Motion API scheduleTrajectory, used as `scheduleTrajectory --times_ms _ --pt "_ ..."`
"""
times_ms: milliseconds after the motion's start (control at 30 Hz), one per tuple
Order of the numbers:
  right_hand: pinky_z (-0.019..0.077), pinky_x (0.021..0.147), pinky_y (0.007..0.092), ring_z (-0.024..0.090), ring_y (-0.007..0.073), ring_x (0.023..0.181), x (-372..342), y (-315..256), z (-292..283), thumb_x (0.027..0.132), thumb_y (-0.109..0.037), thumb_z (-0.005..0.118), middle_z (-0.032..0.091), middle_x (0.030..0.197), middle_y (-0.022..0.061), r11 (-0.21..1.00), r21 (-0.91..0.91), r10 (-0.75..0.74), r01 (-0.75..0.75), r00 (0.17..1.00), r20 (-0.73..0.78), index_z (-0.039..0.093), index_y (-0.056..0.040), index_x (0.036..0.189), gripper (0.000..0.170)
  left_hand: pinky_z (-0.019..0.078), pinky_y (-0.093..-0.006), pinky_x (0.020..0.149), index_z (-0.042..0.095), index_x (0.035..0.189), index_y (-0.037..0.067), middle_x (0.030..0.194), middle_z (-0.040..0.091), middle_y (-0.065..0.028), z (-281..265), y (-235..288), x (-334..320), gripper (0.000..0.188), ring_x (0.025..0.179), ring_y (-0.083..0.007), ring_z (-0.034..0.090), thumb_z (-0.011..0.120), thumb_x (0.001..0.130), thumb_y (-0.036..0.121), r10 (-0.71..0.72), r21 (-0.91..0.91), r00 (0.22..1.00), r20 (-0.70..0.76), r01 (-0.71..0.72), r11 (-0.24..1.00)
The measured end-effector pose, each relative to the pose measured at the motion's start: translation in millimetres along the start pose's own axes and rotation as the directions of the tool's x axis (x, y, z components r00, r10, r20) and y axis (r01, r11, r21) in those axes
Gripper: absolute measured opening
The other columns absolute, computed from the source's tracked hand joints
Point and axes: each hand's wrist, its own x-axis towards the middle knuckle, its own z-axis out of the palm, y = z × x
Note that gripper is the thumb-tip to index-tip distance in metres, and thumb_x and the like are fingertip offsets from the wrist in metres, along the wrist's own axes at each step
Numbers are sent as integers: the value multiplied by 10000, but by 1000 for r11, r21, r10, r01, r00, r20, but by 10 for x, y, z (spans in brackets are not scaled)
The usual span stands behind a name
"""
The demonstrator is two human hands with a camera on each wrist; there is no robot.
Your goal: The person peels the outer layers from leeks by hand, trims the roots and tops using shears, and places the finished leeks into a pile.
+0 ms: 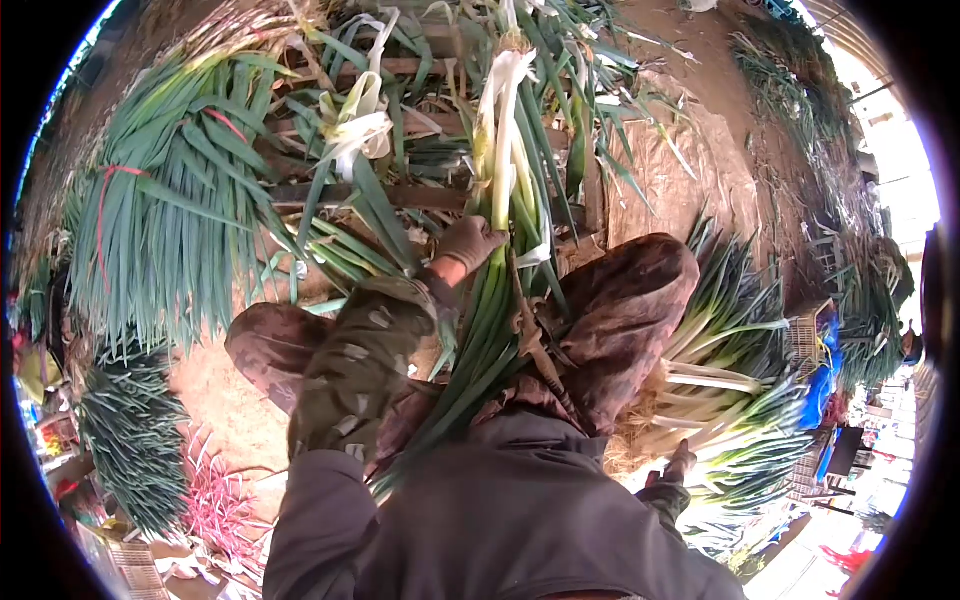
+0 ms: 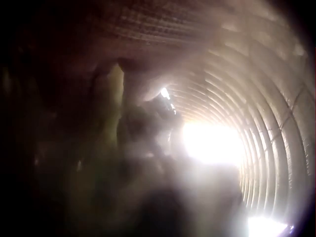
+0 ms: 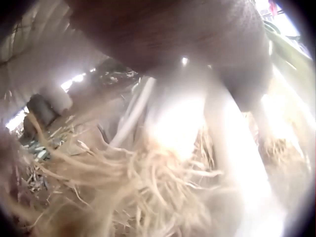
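Note:
My gloved left hand (image 1: 468, 243) grips the stalk of a long green onion (image 1: 503, 150) between my knees in the head view. Its pale end points away from me, and its green leaves (image 1: 470, 345) run back over my lap. The left wrist view is dark and blurred, with a pale green stalk (image 2: 116, 94) beneath the hand. Out to the right, my right hand (image 1: 680, 466) is at the root end of a pile of green onions (image 1: 712, 378). In the right wrist view it covers the upper part of white stalks (image 3: 177, 118) with stringy roots (image 3: 153, 177); its fingertips are mostly hidden.
A large bundle of green onions (image 1: 165, 215) tied with red string stands at the left. Below it are another dark green heap (image 1: 130, 440) and pink strings (image 1: 218, 500). Ahead, leaf scraps (image 1: 355, 130) lie over a wooden frame. A crate (image 1: 806, 340) stands beyond the right pile.

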Motion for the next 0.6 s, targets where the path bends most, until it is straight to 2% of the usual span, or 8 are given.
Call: scheduleTrajectory --times_ms 100,200,233,300,333,400,533,600 --pt "509 846 438 673 374 945 -55 -181 -269 811 -495 709 710 1048 250 992 58 -118 114 991 69 700 58 1114 631 513 -453 692 668 913 -21 858 701 -208 192 90 52 556 765 -361 678 726 751 507 -99 20 992 -80 101 995" --pt "480 926 477 636 393 1062 -214 -968 -751 842 -457 682 660 1217 214 985 130 -76 113 962 -261 658 23 1201 600 519 -417 697 668 979 -16 868 695 -194 172 -6 156 536 758 -318 674 725 740 461 -107 -9 994 5 107 994" --pt "472 935 463 631 371 1072 427 -1024 -489 873 -413 657 646 1232 208 867 255 -266 427 831 -488 625 14 1232 559 518 -373 707 657 1041 -7 858 677 -128 65 23 148 488 756 -232 645 739 769 390 -147 -107 980 134 162 981" --pt "482 842 385 597 274 888 -212 -2067 -1295 913 -312 656 647 1063 137 692 380 -545 614 789 -284 632 -4 1170 402 527 -408 764 666 1045 -1 903 690 -198 -14 -69 98 481 832 -321 677 741 776 391 -50 -342 986 161 103 934" --pt "498 755 312 604 197 857 -301 -2546 -1234 953 -214 624 637 978 84 175 695 -661 697 606 -442 639 10 1119 278 532 -425 793 670 1047 3 926 697 -233 -39 -100 50 477 870 -365 693 741 780 391 1 -450 985 171 77 890" --pt "537 676 275 678 155 906 -1595 -3437 -1739 966 -163 624 658 1050 97 184 810 -796 557 568 -209 590 52 1210 327 531 -405 784 657 1077 -8 911 699 -218 -66 -111 -61 468 852 -337 696 773 769 325 116 -546 991 58 -66 835" --pt "551 798 305 655 220 952 -3167 -4689 -1146 1021 -238 536 644 1159 125 285 941 -957 -183 -1 290 557 -44 1282 326 530 -460 740 608 1019 21 854 686 -210 -382 345 -493 462 827 -379 686 790 758 355 184 -135 974 -135 -202 970" --pt "557 816 375 596 211 1034 -3845 -5272 -420 1024 -312 526 628 1129 113 179 904 -984 -387 -87 158 515 -16 1305 408 524 -494 708 576 977 40 816 675 -200 -398 438 -664 462 799 -408 676 788 758 387 223 -23 951 -215 -233 972"
